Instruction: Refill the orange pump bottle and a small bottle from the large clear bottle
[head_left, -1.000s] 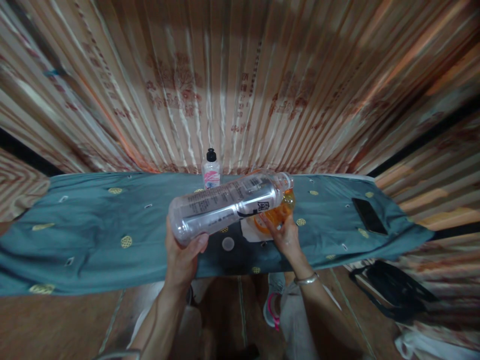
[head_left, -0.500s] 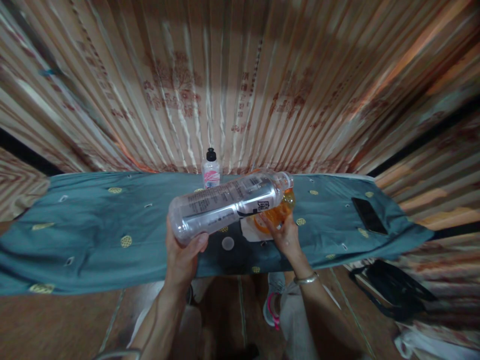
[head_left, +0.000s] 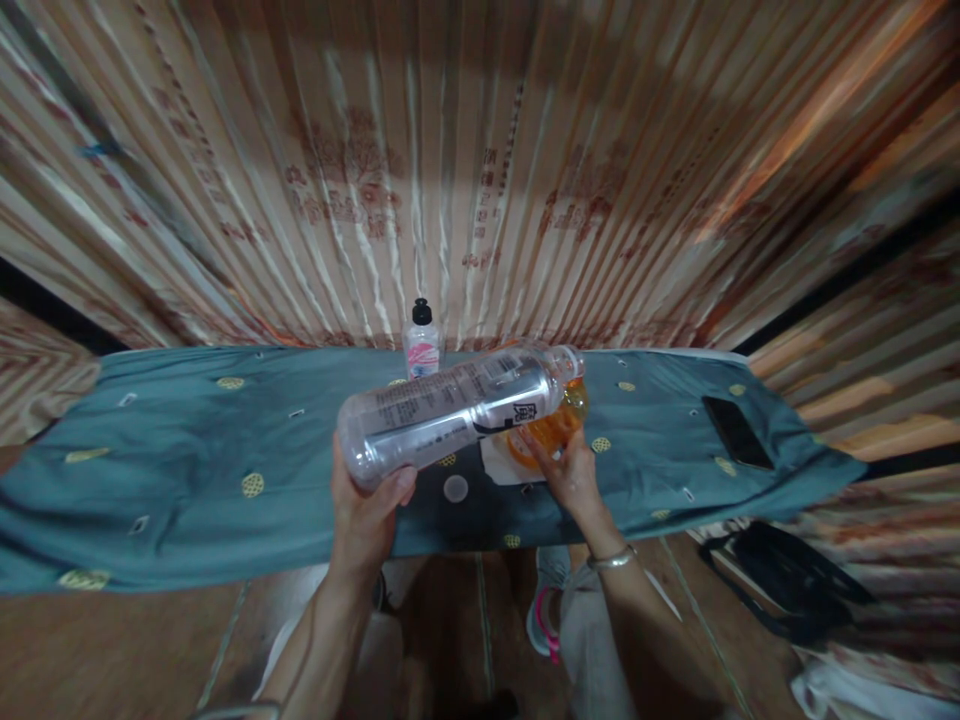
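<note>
Your left hand (head_left: 365, 508) is closed around the base of a large clear plastic bottle (head_left: 457, 410), tipping it nearly level so its open mouth sits over a round orange glass container (head_left: 553, 428), a pouring position. Your right hand (head_left: 571, 472) curls around the near side of that container, apparently steadying it on the teal embroidered cloth covering the surface (head_left: 187, 450). Behind the clear bottle stands a small white bottle with a black cap (head_left: 421, 345). A dark phone (head_left: 738, 432) lies well right of the container.
</note>
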